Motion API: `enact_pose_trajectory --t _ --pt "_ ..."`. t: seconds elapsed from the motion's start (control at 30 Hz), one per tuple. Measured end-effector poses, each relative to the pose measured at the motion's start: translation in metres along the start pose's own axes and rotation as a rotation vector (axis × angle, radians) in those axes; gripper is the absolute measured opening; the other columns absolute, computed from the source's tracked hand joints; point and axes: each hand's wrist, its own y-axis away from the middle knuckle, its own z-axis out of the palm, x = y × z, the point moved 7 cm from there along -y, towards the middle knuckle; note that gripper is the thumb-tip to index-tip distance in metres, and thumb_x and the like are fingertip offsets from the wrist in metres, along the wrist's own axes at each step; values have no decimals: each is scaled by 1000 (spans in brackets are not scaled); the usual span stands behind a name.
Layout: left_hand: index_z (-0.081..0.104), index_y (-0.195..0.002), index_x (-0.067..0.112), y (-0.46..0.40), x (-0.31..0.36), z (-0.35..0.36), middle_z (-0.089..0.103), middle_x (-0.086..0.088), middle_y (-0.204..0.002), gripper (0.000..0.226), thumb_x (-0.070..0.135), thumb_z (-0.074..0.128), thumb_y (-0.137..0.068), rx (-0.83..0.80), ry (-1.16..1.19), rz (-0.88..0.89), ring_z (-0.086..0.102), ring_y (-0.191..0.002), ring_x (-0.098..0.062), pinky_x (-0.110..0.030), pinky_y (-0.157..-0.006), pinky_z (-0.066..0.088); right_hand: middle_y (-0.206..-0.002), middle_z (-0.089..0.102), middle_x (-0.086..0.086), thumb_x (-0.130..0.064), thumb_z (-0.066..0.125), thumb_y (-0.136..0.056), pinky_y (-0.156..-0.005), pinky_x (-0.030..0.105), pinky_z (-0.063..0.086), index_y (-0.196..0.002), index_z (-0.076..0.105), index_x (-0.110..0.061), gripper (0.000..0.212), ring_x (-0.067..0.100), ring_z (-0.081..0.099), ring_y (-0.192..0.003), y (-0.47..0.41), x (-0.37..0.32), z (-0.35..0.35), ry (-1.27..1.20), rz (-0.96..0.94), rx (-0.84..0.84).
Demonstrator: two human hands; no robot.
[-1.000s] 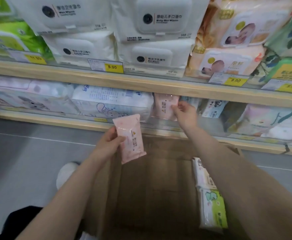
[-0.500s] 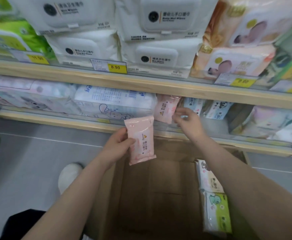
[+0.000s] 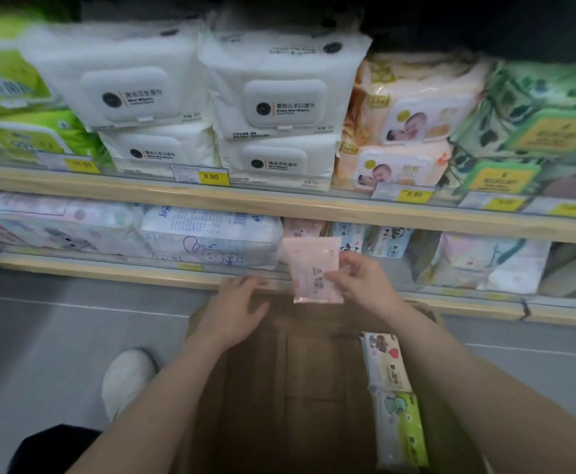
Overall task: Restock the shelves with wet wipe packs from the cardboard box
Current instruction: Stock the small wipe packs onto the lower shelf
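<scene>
My right hand (image 3: 365, 285) pinches a small pink wet wipe pack (image 3: 310, 268) by its right edge, held upright in front of the lower shelf (image 3: 108, 270). Behind it another pink pack (image 3: 302, 227) stands in the shelf slot. My left hand (image 3: 235, 309) hovers empty with relaxed fingers just left of the held pack, above the open cardboard box (image 3: 279, 388). Two packs remain against the box's right wall: a white one with red print (image 3: 384, 360) and a green and white one (image 3: 403, 429).
Large white, green and orange wipe packs fill the upper shelf (image 3: 279, 203) with yellow price tags (image 3: 213, 176). Blue-printed soft packs (image 3: 208, 237) and small panda packs (image 3: 387, 241) flank the pink slot. A white shoe (image 3: 126, 378) rests on the grey floor left of the box.
The pink pack passed from my left hand to my right hand. My right hand came back from the shelf slot to take it; my left hand let go and dropped slightly.
</scene>
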Motion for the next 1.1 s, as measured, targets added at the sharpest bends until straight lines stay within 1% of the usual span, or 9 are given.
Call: enact_pose_trajectory --t 0.07,0.27,0.37,0.47,0.6,0.73,0.9,1.03,1.1 --pt "36 -139 25 4 -32 8 35 1 -145 58 41 56 -87 -4 -233 -51 29 -133 -21 -40 -107 34 -86 65 2 -7 65 -87 -57 17 50 -90 61 -17 11 2 62 -60 -16 2 -8 73 -36 107" --pt "9 -150 24 20 -61 45 3 -2 -158 88 51 58 -83 -4 -314 -42 6 -144 -27 -49 -114 25 -86 62 9 -10 61 -89 -70 33 50 -98 64 0 14 20 62 -71 -72 21 4 158 5 277" --pt "10 -150 24 17 -65 48 3 -2 -158 89 48 62 -82 39 -288 -37 4 -144 -27 -46 -116 22 -80 65 16 -10 56 -92 -78 37 54 -92 64 0 13 15 62 -60 -97 42 24 109 83 256" --pt "11 -149 25 16 -68 50 4 -2 -158 91 49 64 -79 63 -258 -26 5 -144 -28 -45 -116 21 -89 69 25 -11 50 -96 -68 22 42 -88 64 8 26 30 66 -80 -105 49 37 278 126 211" --pt "11 -149 25 18 -71 53 5 -2 -158 92 53 62 -78 55 -280 -14 7 -143 -29 -47 -116 22 -117 53 29 -23 38 -102 -87 32 43 -112 60 7 38 37 56 -105 -103 47 40 649 175 74" --pt "10 -150 26 19 -71 51 7 -2 -158 89 54 59 -80 56 -353 -41 9 -144 -27 -52 -113 18 -132 43 24 -26 39 -101 -95 34 40 -140 39 -5 44 38 52 -115 -81 43 22 662 100 -16" --pt "32 -144 13 24 -27 51 28 -12 -152 69 36 60 -85 178 -307 -124 21 -142 -29 -60 -113 5 -138 45 17 -27 45 -99 -101 32 36 -141 43 -10 45 32 53 -118 -5 50 -35 600 45 22" --pt "30 -143 24 32 45 101 30 -1 -150 58 37 50 -91 -3 -218 -5 23 -141 -20 -52 -116 2 -125 55 15 -18 52 -95 -103 27 33 -129 55 -7 36 30 51 -119 77 80 -92 543 100 180" --pt "32 -141 24 41 70 131 36 -1 -145 52 35 47 -92 -129 -125 -35 33 -135 -20 -45 -114 16 -119 57 17 -12 55 -93 -97 15 30 -124 59 -4 32 30 53 -115 116 101 -110 459 163 264"
